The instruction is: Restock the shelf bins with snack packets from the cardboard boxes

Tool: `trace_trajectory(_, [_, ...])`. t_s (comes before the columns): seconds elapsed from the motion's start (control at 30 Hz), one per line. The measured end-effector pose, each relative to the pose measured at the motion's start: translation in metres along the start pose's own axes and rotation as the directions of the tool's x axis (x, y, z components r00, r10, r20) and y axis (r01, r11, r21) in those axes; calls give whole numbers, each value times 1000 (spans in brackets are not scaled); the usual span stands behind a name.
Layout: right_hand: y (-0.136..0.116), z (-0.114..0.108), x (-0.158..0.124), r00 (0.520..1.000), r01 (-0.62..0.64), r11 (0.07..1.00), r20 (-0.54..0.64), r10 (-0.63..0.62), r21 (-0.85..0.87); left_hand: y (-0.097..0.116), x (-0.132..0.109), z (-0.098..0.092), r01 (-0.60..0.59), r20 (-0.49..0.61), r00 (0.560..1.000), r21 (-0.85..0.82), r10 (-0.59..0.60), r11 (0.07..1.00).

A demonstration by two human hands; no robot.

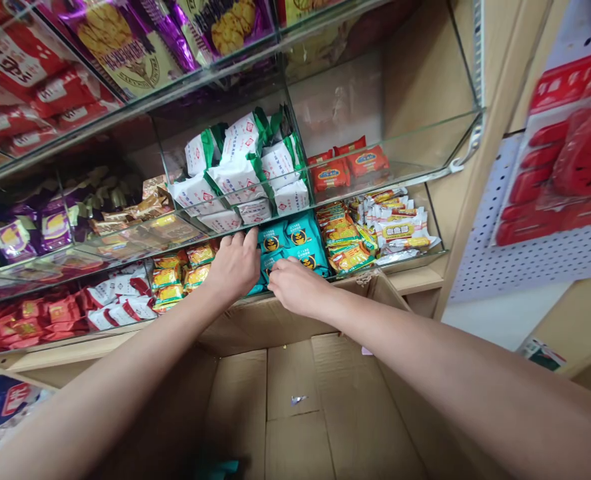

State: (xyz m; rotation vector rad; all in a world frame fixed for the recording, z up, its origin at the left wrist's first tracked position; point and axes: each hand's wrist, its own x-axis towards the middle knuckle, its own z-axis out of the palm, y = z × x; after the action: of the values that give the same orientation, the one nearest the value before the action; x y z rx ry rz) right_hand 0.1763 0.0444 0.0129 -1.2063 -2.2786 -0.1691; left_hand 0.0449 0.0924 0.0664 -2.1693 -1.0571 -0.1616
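Pale wooden shelving (pixel 420 80) with clear dividers stretches across my view, a white perforated panel (pixel 475 247) standing off to the right. Just above my fingers runs the front edge of the next tier, so space over the bottom row is tight; beneath my forearms, the wide mouth of an open brown cardboard box (pixel 275 323) leaves far more room.

Both my arms extend forward over that box. My left hand (pixel 235 263) is palm down, fingers bent over the left side of the teal packets with dark round emblems (pixel 303 245); my right hand (pixel 298 287) curls inward at their front. Fingertips are mostly hidden, so I can't tell whether either of my hands grips a packet or only presses on it.

Those teal packets sit in a bottom-row compartment, between shiny yellow-and-green packets (pixel 168 277) on the left and yellow-and-orange wrapped ones (pixel 348 233) on the right. Directly above, white packets with green ends (pixel 243 167) are piled beside a few orange-red packets (pixel 370 160). Inside the box lies a small silvery scrap (pixel 299 400), and a teal piece (pixel 223 469), too dim to make out, shows nearer me.
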Motion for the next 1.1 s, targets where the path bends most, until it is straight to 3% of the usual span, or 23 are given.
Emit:
trace_trajectory(0.23, [1, 3, -1, 1000, 30, 1000, 1, -30, -6, 2, -14, 23, 76, -26, 996, -183, -82, 980])
trace_trajectory(0.37, [0, 0, -2, 1000, 10, 1000, 16, -10, 1, -10, -11, 29, -34, -110, 994, -302, 1, 953])
trace_trajectory(0.5, [-2, -2, -3, 999, -12, 999, 31, 10, 50, -27, -7, 33, -92, -100, 993, -303, 64, 949])
trace_trajectory(0.6, [-3, -4, -3, 999, -9, 998, 52, 6, 58, -25, -9, 32, -5, -68, 998, -217, -10, 976])
trace_trajectory(0.77, [-4, -5, 0, 997, -14, 999, 73, 12, 40, 0, -17, 18, 167, -57, 983, -144, -176, 975])
trace_trajectory(0.87, [-4, -5, 1, 997, -20, 999, 74, 17, 29, 9, -22, 11, 210, -36, 976, -141, -217, 968])
trace_trajectory(1.1, [-6, -5, 1, 996, -29, 999, 90, 26, 35, -1, -2, 19, 279, 77, 960, -156, -270, 948])
